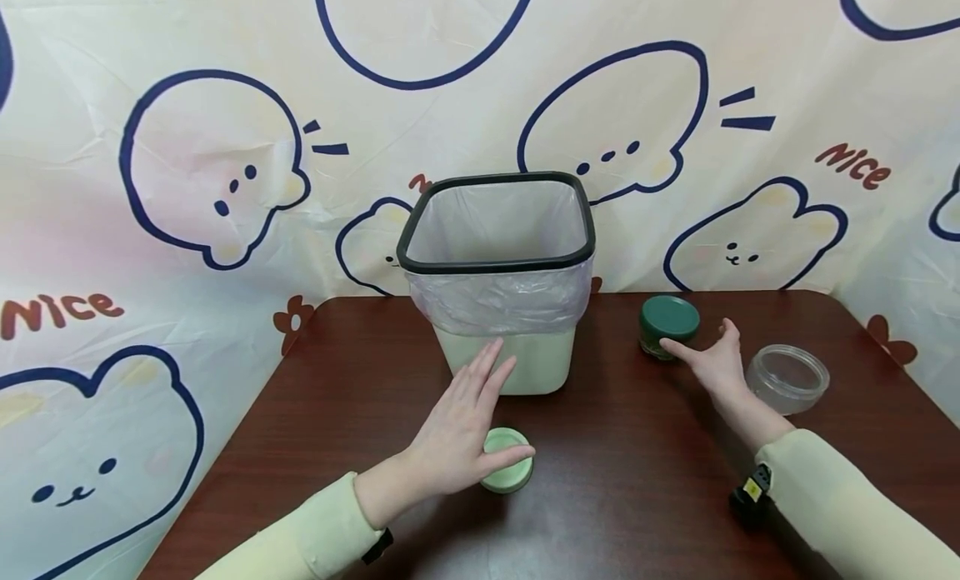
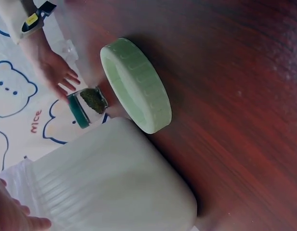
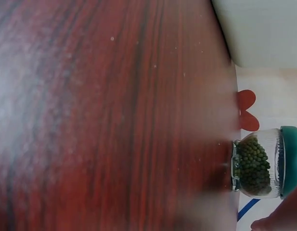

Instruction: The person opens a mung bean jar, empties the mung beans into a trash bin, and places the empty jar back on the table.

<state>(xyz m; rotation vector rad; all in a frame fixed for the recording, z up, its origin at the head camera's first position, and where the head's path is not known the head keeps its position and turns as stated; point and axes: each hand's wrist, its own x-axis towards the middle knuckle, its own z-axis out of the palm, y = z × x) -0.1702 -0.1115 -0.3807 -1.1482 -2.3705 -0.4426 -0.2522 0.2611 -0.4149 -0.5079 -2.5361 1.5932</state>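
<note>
Screened-off work nook, cartoon-printed cloth (image 1: 442,130) on three sides, dark wood-grain table (image 1: 637,480), wider room hidden

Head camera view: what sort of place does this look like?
Probably a staged tabletop corner: a pale sheet backdrop printed with blue cartoon outlines hangs behind a dark brown wood-grained table, where a pale green square plastic bin stands.

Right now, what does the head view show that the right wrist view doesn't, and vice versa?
Only the head view shows the left hand, the light green lid and the clear container.

Only the right wrist view shows distinct round green grains inside the jar.

Both show that jar, the bin, the table and part of the right hand.
</note>
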